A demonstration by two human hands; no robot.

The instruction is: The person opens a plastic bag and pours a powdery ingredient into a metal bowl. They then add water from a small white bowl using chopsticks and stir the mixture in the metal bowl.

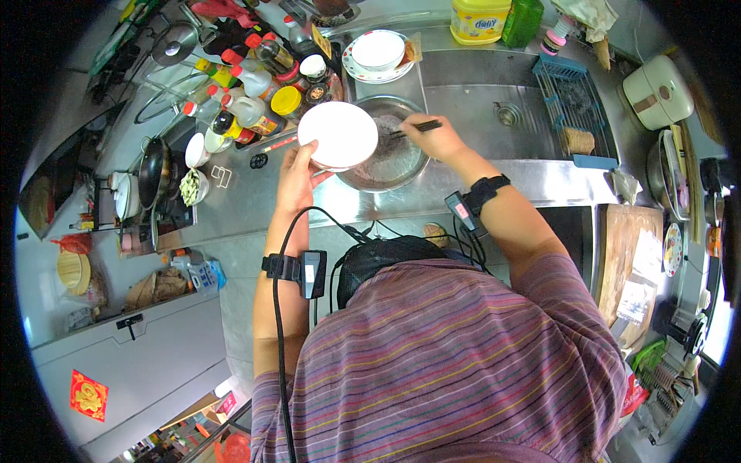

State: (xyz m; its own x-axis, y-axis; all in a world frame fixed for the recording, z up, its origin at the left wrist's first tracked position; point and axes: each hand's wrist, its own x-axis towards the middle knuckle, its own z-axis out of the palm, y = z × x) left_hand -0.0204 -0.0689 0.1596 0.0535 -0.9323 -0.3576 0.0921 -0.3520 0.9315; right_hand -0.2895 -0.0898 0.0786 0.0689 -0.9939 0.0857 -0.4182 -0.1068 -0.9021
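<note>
A white bowl (337, 133) is gripped at its near left rim by my left hand (298, 179), thumb on the edge. It hangs over the left side of a round metal basin (409, 182) and hides part of it. Pale, whitish stuff (384, 158) lies in the basin; whether powder or wet, I cannot tell. From the right, my right hand (437, 140) reaches over the basin's rim, fingers closed round dark chopsticks (428, 126). Their tips point down into the basin. The inside of the bowl looks plain white.
Several sauce bottles (255, 112) crowd the counter on the left. Behind the basin stand stacked plates with a white bowl (378, 51). A steel sink (471, 100) with a blue drain rack (567, 96) lies to the right. A wok (154, 174) sits far left.
</note>
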